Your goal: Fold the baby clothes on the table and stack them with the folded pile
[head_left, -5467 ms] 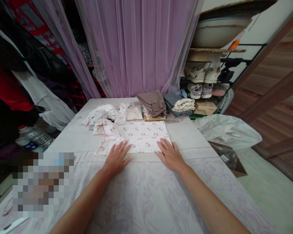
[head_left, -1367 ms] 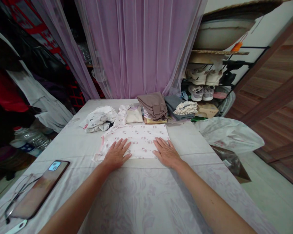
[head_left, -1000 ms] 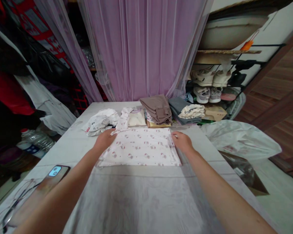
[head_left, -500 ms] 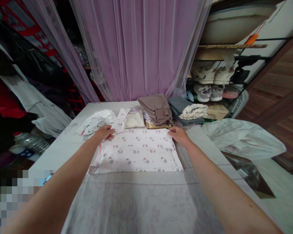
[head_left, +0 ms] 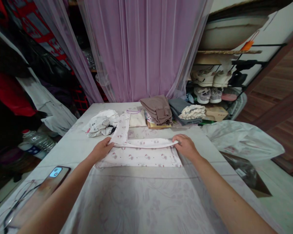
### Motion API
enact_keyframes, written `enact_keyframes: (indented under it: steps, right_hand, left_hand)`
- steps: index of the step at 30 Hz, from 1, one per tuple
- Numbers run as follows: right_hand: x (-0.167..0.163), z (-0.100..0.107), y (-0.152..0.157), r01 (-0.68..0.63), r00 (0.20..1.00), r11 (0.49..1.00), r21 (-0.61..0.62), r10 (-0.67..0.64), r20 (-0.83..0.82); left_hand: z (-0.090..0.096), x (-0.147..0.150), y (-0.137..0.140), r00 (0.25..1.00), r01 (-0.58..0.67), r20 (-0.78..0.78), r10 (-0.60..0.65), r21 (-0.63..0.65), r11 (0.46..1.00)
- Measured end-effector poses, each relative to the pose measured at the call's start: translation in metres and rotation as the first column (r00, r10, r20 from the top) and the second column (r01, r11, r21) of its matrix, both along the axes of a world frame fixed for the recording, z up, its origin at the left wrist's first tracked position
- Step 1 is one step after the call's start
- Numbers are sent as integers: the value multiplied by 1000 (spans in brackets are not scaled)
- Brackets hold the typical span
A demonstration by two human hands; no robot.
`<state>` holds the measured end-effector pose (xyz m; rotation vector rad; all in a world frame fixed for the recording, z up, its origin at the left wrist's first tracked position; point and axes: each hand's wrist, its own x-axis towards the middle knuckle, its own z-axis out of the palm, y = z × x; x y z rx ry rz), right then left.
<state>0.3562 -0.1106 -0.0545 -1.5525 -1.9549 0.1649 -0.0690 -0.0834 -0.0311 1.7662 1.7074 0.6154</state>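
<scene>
A white garment with small cartoon cat prints (head_left: 139, 157) lies across the table in front of me; whether it is a top or trousers I cannot tell. Its far edge is lifted and doubled back toward me as a narrow flap. At the flap's left end, the fingers of my left hand (head_left: 103, 149) are closed on the cloth. My right hand (head_left: 185, 146) pinches the flap's right corner, slightly raised. On the left, a strip of the same printed fabric (head_left: 122, 130) reaches away from me, up to a folded cream garment with a lilac neckline (head_left: 136, 118).
Crumpled white clothing (head_left: 101, 123) lies back left. A folded brown garment (head_left: 157, 110) tops a pile beside grey folded cloth (head_left: 179, 112) bearing a ruffled cream piece (head_left: 192, 112). A phone (head_left: 56, 175) and cable are at near left. A plastic bag (head_left: 244, 138) is at right.
Both hands have come toward me, bringing the garment's far edge over onto its near part. The exposed printed area is now shorter. The strip at left is pulled nearer and straighter.
</scene>
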Motion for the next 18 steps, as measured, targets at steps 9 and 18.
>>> enact_keyframes:
  steps: [9,18]
  right_hand:
    - [-3,-20,-4,134,954,967,-217,-186,-237]
    - [-6,1,-2,48,960,990,133,-82,267]
  left_hand:
    - [0,3,-10,993,-37,-112,44,60,997]
    - [-24,0,-14,977,-50,211,38,50,998]
